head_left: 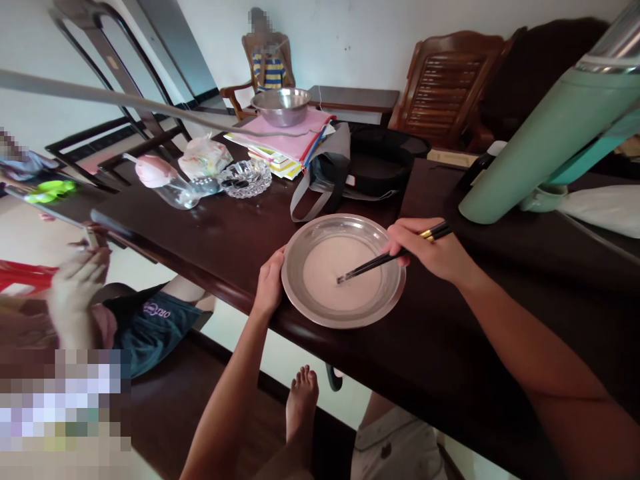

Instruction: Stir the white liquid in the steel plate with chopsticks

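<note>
Steel bowl (345, 319): round, shiny-walled; seen at the centre of the frame
Pale liquid (325, 267): pinkish, opaque; apparently being stirred
Right hand (427, 247): right of centre; closed around black chopsticks (373, 265)
Left hand (271, 283): left of centre, laid against the rim; steadiness there seems called for by further stirring
Chopsticks: gold-banded; tips dipped in the liquid

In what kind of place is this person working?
Probably a living or dining room in a home. It shows in the carved brown wooden armchair by the white wall, the seated person in a striped shirt, and the clear cut-glass dish on the dark wooden table.
</note>
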A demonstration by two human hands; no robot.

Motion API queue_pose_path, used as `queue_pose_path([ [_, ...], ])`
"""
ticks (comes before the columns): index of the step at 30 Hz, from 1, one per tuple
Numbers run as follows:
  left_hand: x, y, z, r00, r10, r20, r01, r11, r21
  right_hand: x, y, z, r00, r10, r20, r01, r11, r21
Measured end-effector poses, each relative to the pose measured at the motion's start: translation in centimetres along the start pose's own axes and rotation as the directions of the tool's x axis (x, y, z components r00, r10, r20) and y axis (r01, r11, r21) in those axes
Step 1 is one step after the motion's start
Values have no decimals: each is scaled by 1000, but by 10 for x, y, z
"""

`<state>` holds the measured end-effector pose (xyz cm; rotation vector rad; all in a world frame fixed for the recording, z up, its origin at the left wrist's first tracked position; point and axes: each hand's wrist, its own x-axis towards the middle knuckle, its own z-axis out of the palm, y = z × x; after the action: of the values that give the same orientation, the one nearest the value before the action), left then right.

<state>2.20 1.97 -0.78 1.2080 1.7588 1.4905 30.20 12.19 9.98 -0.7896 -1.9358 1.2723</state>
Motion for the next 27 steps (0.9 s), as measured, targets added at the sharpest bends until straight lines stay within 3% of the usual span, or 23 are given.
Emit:
queue_pose_path([
  [3,0,2,0,1000,-1,-12,1,1000,17,0,1,3,996,-51,78,53,998,-21],
  [8,0,7,0,1000,-5,-21,6,999,45,-1,-1,-4,992,-91,-87,75,983,-167],
  [15,0,11,0,999,24,-26,-22,997,72,-5,-4,2,984,-160,80,171,971,-167],
  [20,-2,11,1,1000,1,-23,0,998,68,-4,-3,-3,996,-68,-56,60,989,-132],
  [22,-2,11,1,1000,6,-13,-5,999,52,-4,-3,-1,999,-38,-7,37,995,-87],
  [25,-3,10,1,1000,4,-2,-4,1000,15,-3,-1,4,989,-100,110,111,989,-99],
  [27,-3,9,1,1000,8,0,-8,1000,10,-2,1,5,988,-129,84,140,980,-143],
])
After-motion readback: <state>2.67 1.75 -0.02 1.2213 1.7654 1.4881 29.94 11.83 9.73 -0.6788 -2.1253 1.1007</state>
